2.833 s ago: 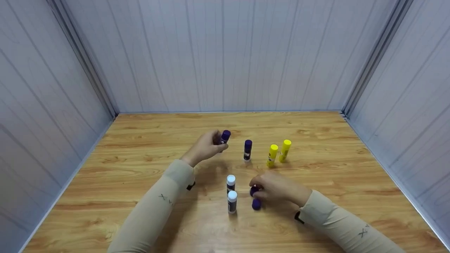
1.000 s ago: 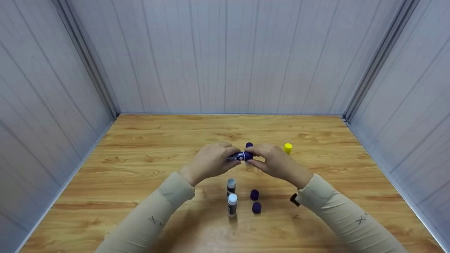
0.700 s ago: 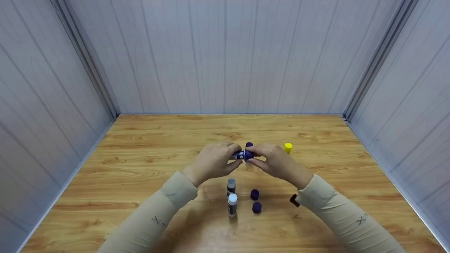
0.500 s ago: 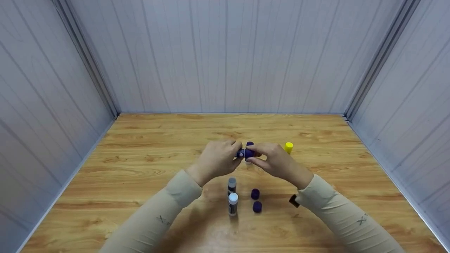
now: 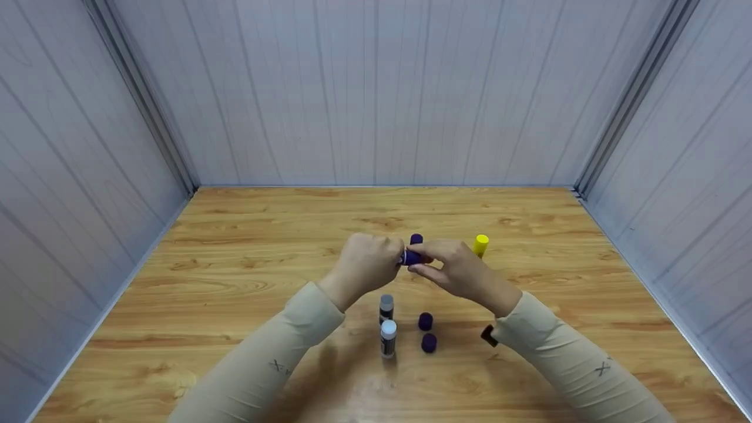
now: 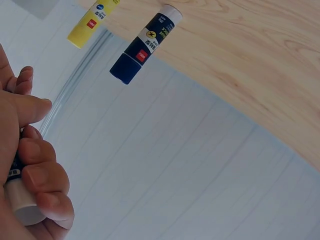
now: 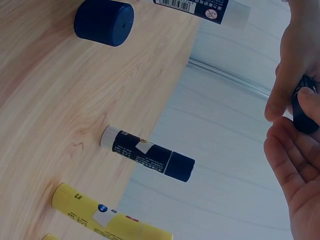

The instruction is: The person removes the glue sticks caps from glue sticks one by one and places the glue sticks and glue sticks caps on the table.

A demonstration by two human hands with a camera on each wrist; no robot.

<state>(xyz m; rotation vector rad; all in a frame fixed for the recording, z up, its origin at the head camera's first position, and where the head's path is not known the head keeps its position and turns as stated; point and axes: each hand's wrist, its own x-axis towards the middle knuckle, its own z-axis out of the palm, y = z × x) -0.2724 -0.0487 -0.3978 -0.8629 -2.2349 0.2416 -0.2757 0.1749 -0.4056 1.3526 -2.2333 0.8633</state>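
In the head view my left hand (image 5: 371, 261) wraps round the body of a dark blue glue stick (image 6: 21, 197); its white base shows below the curled fingers in the left wrist view. My right hand (image 5: 461, 273) pinches the purple cap (image 5: 413, 257) at the other end, between thumb and fingers. The stick is held level above the table, cap toward the right. Nearer me, two uncapped glue sticks stand upright, a back one (image 5: 386, 306) and a front one (image 5: 388, 338). To their right are two loose purple caps, one (image 5: 425, 321) behind the other (image 5: 429, 343).
Behind my hands stands another capped dark blue glue stick (image 6: 145, 44), partly hidden in the head view. Right of it are yellow glue sticks, one (image 5: 480, 245) showing past my right hand. Pale panel walls (image 5: 376, 94) close the wooden table (image 5: 235, 247) at back and sides.
My right hand has left the loose caps and come up to the cap of the stick in my left hand. Lately the left hand has rolled over, covering more of the body.
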